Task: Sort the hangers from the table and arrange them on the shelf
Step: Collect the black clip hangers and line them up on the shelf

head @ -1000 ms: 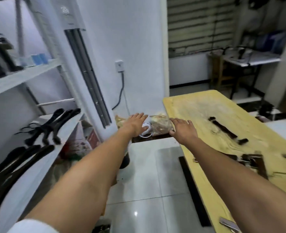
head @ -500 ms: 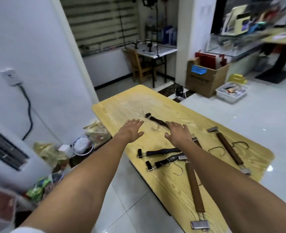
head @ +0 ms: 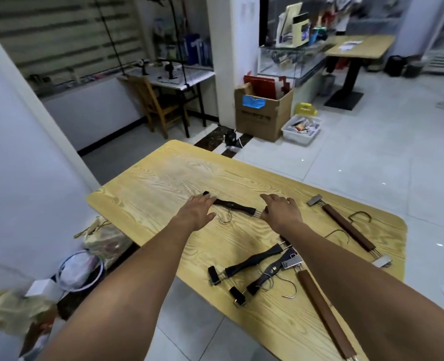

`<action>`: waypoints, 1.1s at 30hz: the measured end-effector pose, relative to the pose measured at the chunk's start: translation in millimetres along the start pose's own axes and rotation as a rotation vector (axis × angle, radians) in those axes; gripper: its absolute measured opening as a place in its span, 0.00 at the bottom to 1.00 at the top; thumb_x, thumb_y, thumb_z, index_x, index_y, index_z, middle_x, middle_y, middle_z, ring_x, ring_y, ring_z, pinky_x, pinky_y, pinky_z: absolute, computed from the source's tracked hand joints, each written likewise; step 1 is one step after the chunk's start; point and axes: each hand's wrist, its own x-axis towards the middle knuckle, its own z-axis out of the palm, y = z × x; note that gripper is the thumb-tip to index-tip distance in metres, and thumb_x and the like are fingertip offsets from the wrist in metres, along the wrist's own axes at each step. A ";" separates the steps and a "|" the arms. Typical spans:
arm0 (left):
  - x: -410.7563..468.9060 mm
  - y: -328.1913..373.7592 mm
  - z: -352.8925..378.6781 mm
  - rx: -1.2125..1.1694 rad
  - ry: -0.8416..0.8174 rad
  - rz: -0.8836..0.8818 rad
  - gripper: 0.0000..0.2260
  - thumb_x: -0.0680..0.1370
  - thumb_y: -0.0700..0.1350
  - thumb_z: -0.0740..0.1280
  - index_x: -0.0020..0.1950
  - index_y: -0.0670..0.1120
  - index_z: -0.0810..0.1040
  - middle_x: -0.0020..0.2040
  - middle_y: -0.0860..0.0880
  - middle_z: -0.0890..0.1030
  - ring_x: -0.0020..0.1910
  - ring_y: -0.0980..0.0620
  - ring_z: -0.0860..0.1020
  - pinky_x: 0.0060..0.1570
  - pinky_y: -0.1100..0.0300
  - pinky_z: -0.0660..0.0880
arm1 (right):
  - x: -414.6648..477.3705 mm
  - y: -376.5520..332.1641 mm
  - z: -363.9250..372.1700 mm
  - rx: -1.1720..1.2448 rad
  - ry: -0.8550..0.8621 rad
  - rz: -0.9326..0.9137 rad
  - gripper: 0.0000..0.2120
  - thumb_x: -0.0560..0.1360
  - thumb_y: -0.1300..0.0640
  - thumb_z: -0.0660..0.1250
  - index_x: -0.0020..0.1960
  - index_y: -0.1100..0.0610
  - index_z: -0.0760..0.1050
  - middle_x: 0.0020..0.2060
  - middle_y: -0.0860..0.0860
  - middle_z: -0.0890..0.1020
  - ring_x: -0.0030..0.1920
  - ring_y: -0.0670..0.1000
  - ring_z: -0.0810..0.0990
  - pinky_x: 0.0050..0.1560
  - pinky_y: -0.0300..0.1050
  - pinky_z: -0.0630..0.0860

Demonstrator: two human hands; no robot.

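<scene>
Both hands spread, nothing held: the left hand (head: 195, 210) and right hand (head: 281, 211) bracket the dark hanger (head: 233, 206) lying crosswise on the table (head: 163, 183), 1 end under each grip.

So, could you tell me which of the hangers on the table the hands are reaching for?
The dark clip hanger lying farthest up the yellow wooden table, between the left hand and right hand; all others lie nearer.

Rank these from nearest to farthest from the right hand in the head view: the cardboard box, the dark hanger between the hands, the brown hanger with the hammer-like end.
1. Dark hanger, at the right hand's fingertips.
2. Brown hanger, to its right on the table.
3. Cardboard box, on the floor beyond the table.
</scene>
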 end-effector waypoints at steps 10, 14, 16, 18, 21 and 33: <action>75.6 1.4 33.3 0.026 -0.080 0.172 0.25 0.83 0.48 0.55 0.78 0.47 0.51 0.79 0.47 0.53 0.77 0.48 0.52 0.77 0.53 0.47 | 30.1 30.9 25.3 -0.005 -0.044 0.110 0.26 0.81 0.52 0.56 0.77 0.52 0.55 0.73 0.53 0.65 0.71 0.56 0.65 0.73 0.53 0.55; 107.7 2.5 48.7 0.064 -0.112 0.228 0.24 0.83 0.46 0.55 0.78 0.49 0.52 0.78 0.48 0.53 0.77 0.49 0.54 0.76 0.54 0.50 | 46.9 37.0 43.0 0.020 -0.077 0.121 0.27 0.81 0.53 0.56 0.78 0.52 0.54 0.73 0.53 0.65 0.71 0.56 0.66 0.72 0.53 0.57; 122.7 2.7 58.0 0.120 -0.136 0.248 0.24 0.83 0.46 0.53 0.78 0.50 0.51 0.79 0.49 0.52 0.77 0.49 0.54 0.76 0.54 0.50 | 58.9 37.9 54.0 0.024 -0.097 0.093 0.26 0.81 0.53 0.56 0.78 0.52 0.53 0.73 0.53 0.65 0.71 0.56 0.65 0.72 0.52 0.57; 135.9 2.8 65.9 0.149 -0.163 0.245 0.24 0.83 0.46 0.53 0.78 0.50 0.51 0.79 0.49 0.52 0.77 0.48 0.53 0.76 0.54 0.50 | 71.8 40.4 63.8 0.043 -0.115 0.074 0.26 0.81 0.53 0.55 0.77 0.52 0.53 0.73 0.53 0.65 0.71 0.56 0.65 0.72 0.52 0.57; 157.5 1.2 75.0 0.190 -0.180 0.243 0.23 0.83 0.45 0.52 0.78 0.50 0.51 0.79 0.48 0.52 0.77 0.48 0.53 0.76 0.54 0.51 | 87.7 47.6 75.3 0.048 -0.116 0.076 0.26 0.81 0.53 0.56 0.77 0.52 0.54 0.73 0.52 0.65 0.71 0.55 0.65 0.72 0.51 0.57; 215.3 -18.4 116.8 0.258 -0.210 0.214 0.34 0.80 0.37 0.61 0.78 0.57 0.46 0.78 0.46 0.52 0.75 0.43 0.56 0.72 0.51 0.57 | 124.6 57.6 115.2 0.073 -0.170 0.040 0.27 0.81 0.53 0.56 0.78 0.51 0.52 0.73 0.53 0.66 0.71 0.55 0.65 0.72 0.52 0.57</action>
